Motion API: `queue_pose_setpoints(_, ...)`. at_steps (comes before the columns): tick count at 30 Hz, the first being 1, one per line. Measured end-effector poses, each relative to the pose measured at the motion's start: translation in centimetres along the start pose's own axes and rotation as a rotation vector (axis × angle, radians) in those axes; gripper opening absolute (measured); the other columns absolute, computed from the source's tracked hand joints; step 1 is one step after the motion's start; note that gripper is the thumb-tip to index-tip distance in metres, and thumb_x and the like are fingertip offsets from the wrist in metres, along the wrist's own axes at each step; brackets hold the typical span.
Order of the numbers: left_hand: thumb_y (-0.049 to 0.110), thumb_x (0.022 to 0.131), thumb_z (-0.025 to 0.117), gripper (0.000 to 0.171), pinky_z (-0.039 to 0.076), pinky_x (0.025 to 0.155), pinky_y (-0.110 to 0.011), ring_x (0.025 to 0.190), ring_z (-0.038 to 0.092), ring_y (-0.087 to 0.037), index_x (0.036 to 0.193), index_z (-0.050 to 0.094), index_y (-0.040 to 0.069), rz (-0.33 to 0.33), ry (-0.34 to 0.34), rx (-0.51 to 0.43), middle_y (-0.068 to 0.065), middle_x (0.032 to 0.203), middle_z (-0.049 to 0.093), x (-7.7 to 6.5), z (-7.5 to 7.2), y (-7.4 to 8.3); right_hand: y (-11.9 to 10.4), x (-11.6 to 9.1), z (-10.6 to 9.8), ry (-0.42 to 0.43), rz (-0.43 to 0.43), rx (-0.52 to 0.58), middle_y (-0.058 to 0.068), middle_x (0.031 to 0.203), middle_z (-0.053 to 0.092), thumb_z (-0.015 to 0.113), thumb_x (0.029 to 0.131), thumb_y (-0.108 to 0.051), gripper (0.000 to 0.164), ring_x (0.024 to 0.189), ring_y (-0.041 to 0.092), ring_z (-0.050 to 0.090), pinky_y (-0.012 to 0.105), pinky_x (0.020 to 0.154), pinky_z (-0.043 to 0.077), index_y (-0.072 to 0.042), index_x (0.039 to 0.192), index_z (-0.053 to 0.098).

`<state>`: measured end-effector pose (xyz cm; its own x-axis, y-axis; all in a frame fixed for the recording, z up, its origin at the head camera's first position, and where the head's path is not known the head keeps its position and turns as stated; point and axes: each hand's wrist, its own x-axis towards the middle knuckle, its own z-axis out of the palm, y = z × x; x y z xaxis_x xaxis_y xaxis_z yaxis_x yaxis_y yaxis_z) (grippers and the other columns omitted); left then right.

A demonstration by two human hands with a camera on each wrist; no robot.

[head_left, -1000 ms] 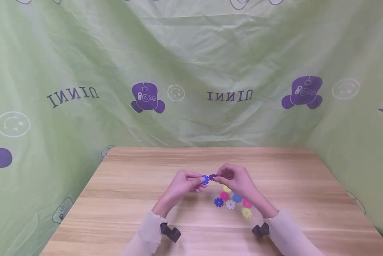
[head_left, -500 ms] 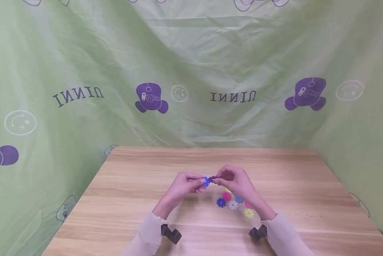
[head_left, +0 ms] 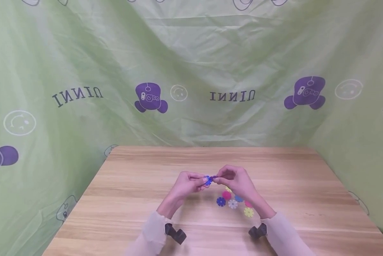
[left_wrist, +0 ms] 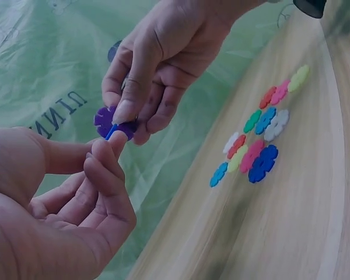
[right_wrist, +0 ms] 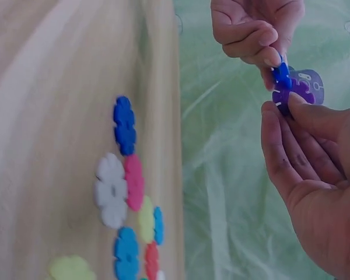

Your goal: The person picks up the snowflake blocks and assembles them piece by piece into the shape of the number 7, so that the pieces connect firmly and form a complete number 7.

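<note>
Above the table, my left hand (head_left: pixel 186 184) pinches a blue notched plastic disc (head_left: pixel 207 181) between thumb and fingers. My right hand (head_left: pixel 237 180) pinches a purple notched disc (left_wrist: pixel 104 121) just to the right of it. The two discs meet edge to edge at an angle. In the right wrist view the blue disc (right_wrist: pixel 282 76) crosses the rim of the purple one; fingertips hide part of both, so how deep the slots sit cannot be told. Below the hands lie loose discs, among them a dark blue disc (head_left: pixel 221 201) and a white disc (head_left: pixel 233 203).
On the wooden table (head_left: pixel 130 206) also lie a pink disc (head_left: pixel 226 195), a yellow disc (head_left: pixel 249 212) and a light blue disc (head_left: pixel 238 198). The left wrist view adds a green disc (left_wrist: pixel 252 121). A green printed cloth (head_left: pixel 191 64) hangs behind and beside the table.
The blue and purple discs have come closer and now overlap at their edges. My left hand and forearm have shifted slightly right. The head view has moved a little.
</note>
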<state>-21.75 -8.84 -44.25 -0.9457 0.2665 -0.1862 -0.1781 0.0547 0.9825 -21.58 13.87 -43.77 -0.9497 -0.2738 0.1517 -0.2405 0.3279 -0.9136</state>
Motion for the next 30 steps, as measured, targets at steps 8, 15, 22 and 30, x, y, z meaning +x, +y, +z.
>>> queue_pose_setpoints(8, 0.008, 0.096, 0.074, 0.021, 0.057, 0.066, -0.018, 0.067, 0.066, -0.005, 0.113, 0.077, -0.004, -0.003, 0.022, -0.013, -0.007, 0.086, 0.082, 0.3, 0.5, 0.2, -0.3, 0.1, -0.6, 0.006, 0.006, -0.013, 0.010, 0.095, 0.080, 0.085, 0.088, -0.016, 0.016, 0.091, 0.021, 0.080, 0.038, 0.082, 0.066, -0.007, 0.096, 0.074)
queue_pose_setpoints(15, 0.009, 0.096, 0.074, 0.022, 0.057, 0.069, -0.019, 0.070, 0.067, -0.006, 0.113, 0.077, -0.003, -0.008, -0.007, -0.013, -0.004, 0.086, 0.081, 0.2, 0.3, 0.0, 0.3, 0.0, -0.3, -0.007, -0.001, 0.047, 0.013, 0.097, 0.080, 0.085, 0.089, -0.014, 0.017, 0.094, 0.025, 0.081, 0.033, 0.084, 0.066, -0.005, 0.099, 0.075)
queue_pose_setpoints(22, 0.012, 0.096, 0.075, 0.023, 0.057, 0.070, -0.020, 0.073, 0.068, -0.007, 0.113, 0.078, -0.003, 0.005, -0.054, 0.026, -0.003, 0.087, 0.081, -0.2, -0.8, -0.4, 0.6, -0.3, -1.0, 0.002, 0.009, -0.065, 0.004, 0.104, 0.080, 0.085, 0.090, -0.022, 0.017, 0.099, 0.020, 0.078, 0.025, 0.087, 0.064, -0.015, 0.104, 0.077)
queue_pose_setpoints(30, 0.012, 0.097, 0.072, 0.027, 0.059, 0.075, -0.024, 0.078, 0.070, -0.009, 0.119, 0.075, -0.003, 0.001, -0.043, 0.053, -0.006, 0.092, 0.081, -0.7, -2.1, -1.0, 1.7, -0.9, -4.4, 0.023, 0.127, -0.142, 0.010, 0.113, 0.078, 0.084, 0.090, -0.023, 0.030, 0.102, 0.029, 0.078, 0.039, 0.084, 0.066, -0.006, 0.113, 0.074)
